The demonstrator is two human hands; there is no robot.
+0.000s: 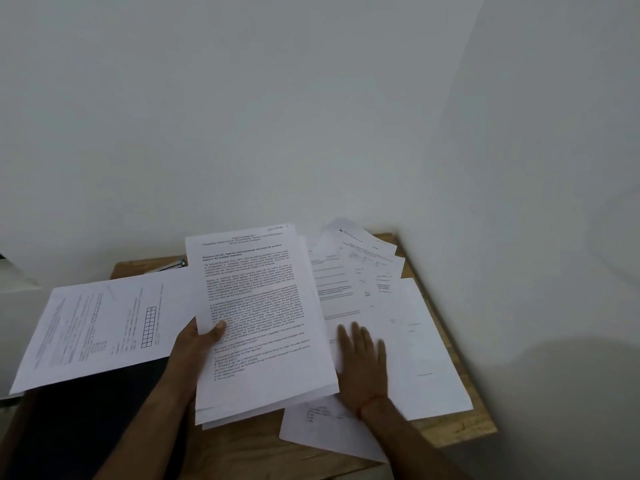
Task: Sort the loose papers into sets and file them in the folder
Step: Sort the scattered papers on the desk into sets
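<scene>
Left hand (197,341) pinches a thin stack (259,320) of printed white sheets, thumb on top. Right hand (363,358), a bit blurry, lies flat with fingers spread on loose papers (415,323) fanned across the wooden table (481,427), just right of the stack.

Stack (259,323) I held: white sheets, dense black print in paragraph blocks; one line low on the top page looked reddish. Sheet (104,334) at 9 o'clock of it: white, faint grey print, plus a small black grid of squares (149,327). Loose papers (398,306) at 3 o'clock: white, pale grey ruled lines, sparse text. Folder (86,417) at 8 o'clock: very dark, near black, plain. Table (481,424): light brown wood grain. Thread (372,402) on my right wrist: orange-red. Wall (311,116) at 12 o'clock: plain pale grey-white.
</scene>
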